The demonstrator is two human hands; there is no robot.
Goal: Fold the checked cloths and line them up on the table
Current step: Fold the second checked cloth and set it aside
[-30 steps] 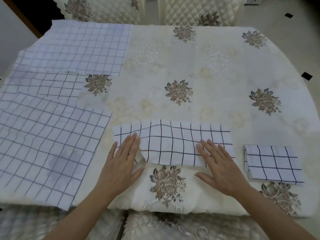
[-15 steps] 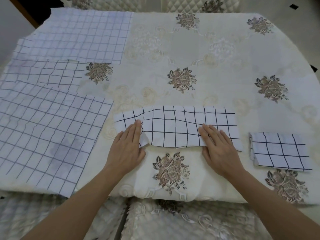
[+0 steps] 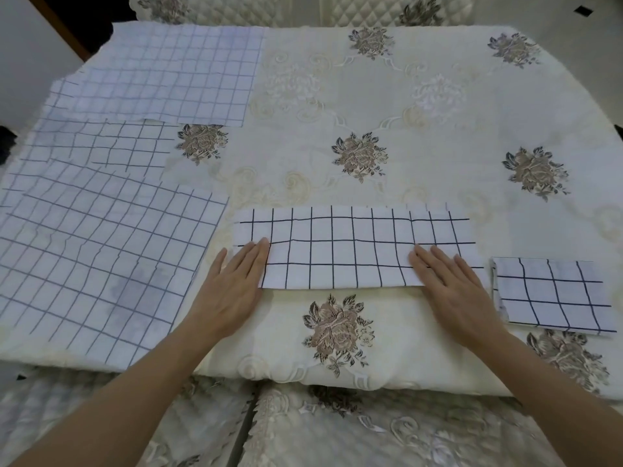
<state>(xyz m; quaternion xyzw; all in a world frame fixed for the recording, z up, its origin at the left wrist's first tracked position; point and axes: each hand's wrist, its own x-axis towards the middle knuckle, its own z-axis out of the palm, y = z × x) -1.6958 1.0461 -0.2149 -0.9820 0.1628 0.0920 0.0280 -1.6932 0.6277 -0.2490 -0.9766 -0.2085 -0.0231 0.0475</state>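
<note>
Hands flat, fingers straight: left hand (image 3: pixel 232 291) and right hand (image 3: pixel 455 294) press the two ends of the long folded strip (image 3: pixel 347 251) at the counter (image 3: pixel 438 146) front. Step looks like creasing the lengthwise fold. Next probably needs an end-over-end fold to match the folded cloth (image 3: pixel 553 294) just to the right. Unfolded cloths (image 3: pixel 101 257) lie left.

Home dining room: embroidered floral tablecloth (image 3: pixel 421 136) on table, quilted chair backs (image 3: pixel 354 10) top of frame, tiled floor upper right.
</note>
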